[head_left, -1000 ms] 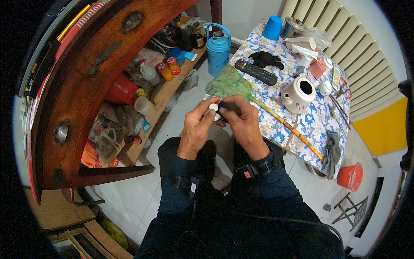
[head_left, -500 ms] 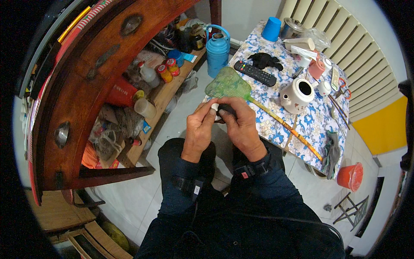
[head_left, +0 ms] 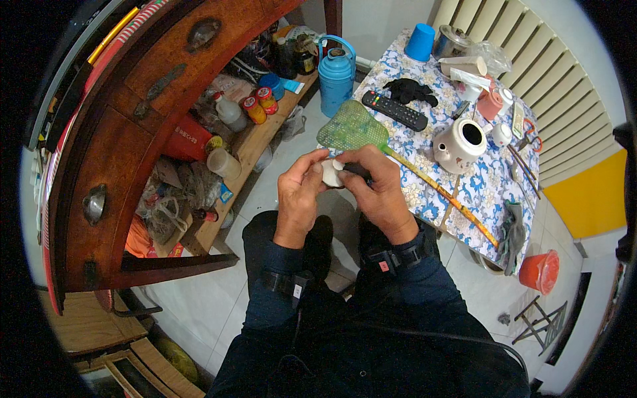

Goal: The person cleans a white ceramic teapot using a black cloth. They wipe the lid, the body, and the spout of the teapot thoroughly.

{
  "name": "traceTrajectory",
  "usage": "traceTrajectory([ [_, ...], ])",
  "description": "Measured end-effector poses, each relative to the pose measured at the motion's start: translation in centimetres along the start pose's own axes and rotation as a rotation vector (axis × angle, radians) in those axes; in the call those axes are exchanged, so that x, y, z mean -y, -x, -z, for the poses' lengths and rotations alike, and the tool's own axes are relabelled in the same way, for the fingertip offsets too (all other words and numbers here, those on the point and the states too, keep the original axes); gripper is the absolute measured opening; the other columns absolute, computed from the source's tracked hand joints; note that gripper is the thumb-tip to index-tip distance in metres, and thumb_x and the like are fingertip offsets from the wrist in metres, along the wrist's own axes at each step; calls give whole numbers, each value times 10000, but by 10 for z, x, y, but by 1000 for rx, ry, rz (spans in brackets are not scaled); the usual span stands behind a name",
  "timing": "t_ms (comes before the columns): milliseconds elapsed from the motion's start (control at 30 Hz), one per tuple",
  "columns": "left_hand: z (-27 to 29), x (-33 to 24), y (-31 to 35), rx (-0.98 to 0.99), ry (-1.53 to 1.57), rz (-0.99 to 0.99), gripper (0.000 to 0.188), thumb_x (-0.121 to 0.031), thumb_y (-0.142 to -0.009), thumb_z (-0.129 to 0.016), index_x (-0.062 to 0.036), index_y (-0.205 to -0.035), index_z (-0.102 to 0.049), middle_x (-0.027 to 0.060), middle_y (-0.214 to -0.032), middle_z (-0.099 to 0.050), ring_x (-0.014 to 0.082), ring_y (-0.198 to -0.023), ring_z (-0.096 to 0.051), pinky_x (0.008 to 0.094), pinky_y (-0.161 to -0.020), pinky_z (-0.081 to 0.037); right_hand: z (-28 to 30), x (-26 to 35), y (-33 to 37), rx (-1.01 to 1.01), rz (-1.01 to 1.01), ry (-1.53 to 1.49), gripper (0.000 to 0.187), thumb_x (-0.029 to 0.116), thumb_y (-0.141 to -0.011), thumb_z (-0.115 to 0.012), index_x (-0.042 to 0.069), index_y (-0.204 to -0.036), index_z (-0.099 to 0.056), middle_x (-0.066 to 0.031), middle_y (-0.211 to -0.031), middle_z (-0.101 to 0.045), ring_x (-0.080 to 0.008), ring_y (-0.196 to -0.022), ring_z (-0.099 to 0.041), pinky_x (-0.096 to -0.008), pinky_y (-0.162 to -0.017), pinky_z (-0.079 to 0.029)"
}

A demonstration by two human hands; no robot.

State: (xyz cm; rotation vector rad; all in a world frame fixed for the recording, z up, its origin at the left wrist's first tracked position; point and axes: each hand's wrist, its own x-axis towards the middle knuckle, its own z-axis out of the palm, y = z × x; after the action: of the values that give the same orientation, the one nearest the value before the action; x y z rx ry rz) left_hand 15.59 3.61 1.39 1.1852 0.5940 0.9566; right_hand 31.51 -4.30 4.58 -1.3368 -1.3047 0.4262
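Above my lap, my left hand (head_left: pixel 298 192) is closed, pinching a small white lid (head_left: pixel 331 174) that resembles a teapot lid. A pale knob-like bump shows at its upper right edge. My right hand (head_left: pixel 379 189) is closed too, thumb and fingers meeting at the lid's right side. Between its fingers sits a dark piece (head_left: pixel 358 170), mostly hidden, whose kind I cannot make out. Beyond my hands lies the green mesh head of a fly swatter (head_left: pixel 355 126), its yellow handle running across the table. A white teapot (head_left: pixel 458 149) without a lid stands to the right.
On the flower-patterned tablecloth (head_left: pixel 424 189) lie a black remote control (head_left: pixel 394 111), black gloves (head_left: pixel 410 91) and a grey glove (head_left: pixel 511 232). A blue thermos (head_left: pixel 337 83) stands behind. A wooden cabinet (head_left: pixel 126 132) borders my left. A red bucket (head_left: pixel 539 272) is at right.
My hands have opened out slightly, and more of the white lid's face shows between them. The left hand has shifted a little left, the right hand a little right.
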Motion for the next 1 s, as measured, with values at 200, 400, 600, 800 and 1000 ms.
traceTrajectory([
  [200,2,2,-2,53,192,54,415,-227,-1106,-694,68,-1398,-675,144,-1252,-747,214,-1079,-736,351,-953,-614,2,2,-1,-25,-57,-76,233,-2,-912,-758,13,-1140,-710,-157,-997,-732,-284,-904,-745,-370,-789,-580],
  [400,3,1,-3,138,292,108,479,-224,-1076,-737,92,-1426,-654,177,-1305,-727,254,-1129,-732,414,-962,-637,2,4,2,-105,-175,-130,197,-19,-937,-766,-1,-1111,-677,-117,-947,-768,-169,-850,-734,-311,-741,-586],
  [600,-9,8,-1,75,242,36,454,-161,-1074,-734,95,-1436,-640,170,-1307,-715,237,-1137,-716,417,-990,-635,2,-3,2,-80,-300,-245,151,-10,-949,-775,0,-1085,-711,-46,-952,-745,-99,-868,-688,-270,-755,-564],
  [800,-17,6,1,5,1,-124,485,-81,-1051,-752,89,-1478,-600,134,-1330,-690,188,-1199,-678,339,-1056,-563,1,-5,4,-109,-227,-269,137,-28,-947,-759,-27,-1078,-716,-57,-983,-717,-113,-872,-682,-275,-768,-560],
  [1000,-24,-5,4,-11,-41,-172,517,3,-993,-727,70,-1491,-607,107,-1332,-691,180,-1220,-669,327,-1082,-531,7,1,4,-99,-99,-256,160,-50,-964,-710,-47,-1123,-706,-63,-1129,-683,-103,-938,-661,-257,-809,-544],
])
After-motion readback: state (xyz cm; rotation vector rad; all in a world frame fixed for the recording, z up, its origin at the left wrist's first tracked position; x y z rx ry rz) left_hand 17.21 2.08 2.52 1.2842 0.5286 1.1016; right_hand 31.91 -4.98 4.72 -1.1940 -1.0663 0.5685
